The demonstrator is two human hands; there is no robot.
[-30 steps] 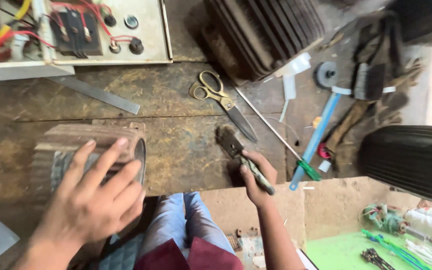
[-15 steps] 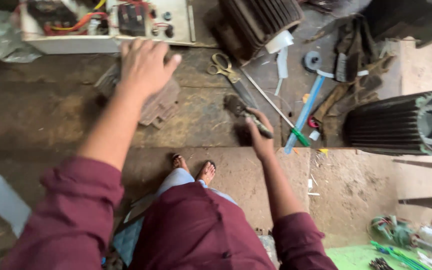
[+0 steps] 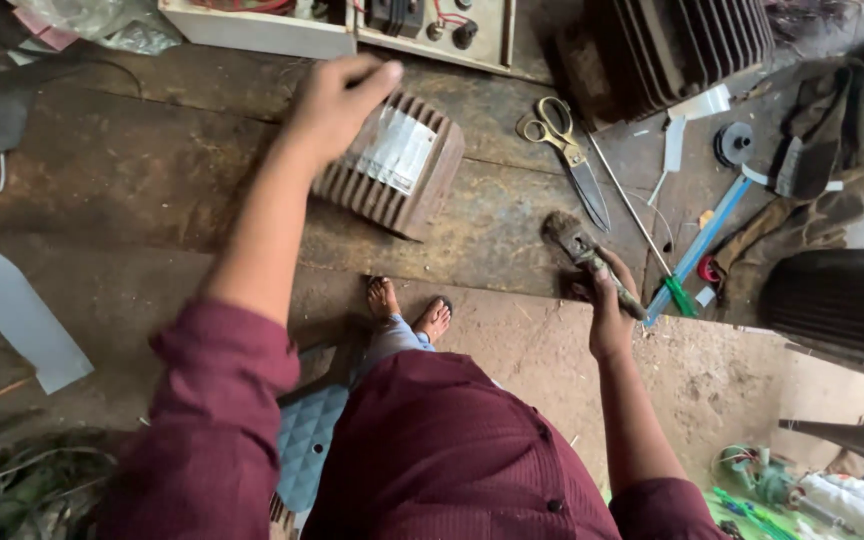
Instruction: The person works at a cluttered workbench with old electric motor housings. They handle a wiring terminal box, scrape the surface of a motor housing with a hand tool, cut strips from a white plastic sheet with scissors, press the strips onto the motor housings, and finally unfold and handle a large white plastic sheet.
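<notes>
The fingers of the left hand were curled over the far upper edge of a finned metal block, closed loosely on its rim, with the block tilted on the worn wooden counter beneath them. A pale foil-like label lay on the block's face just right of those fingers. Beyond them, at the counter's far edge, stood a cream control box with knobs and red wires.

The fingers of the right hand were wrapped tight around the handle of a worn, dirty brush, its bristled head pointing away toward the scissors. Just right of that hand ran a thin metal rod and a blue strip; farther out sat a dark ribbed motor housing.

The grip on the block looked shallow, only at the rim. In my judgement the block could slip or tip off that edge and drop toward the bare feet below the counter's near side. A careless swing of the brush could also knock the scissors or rod.
</notes>
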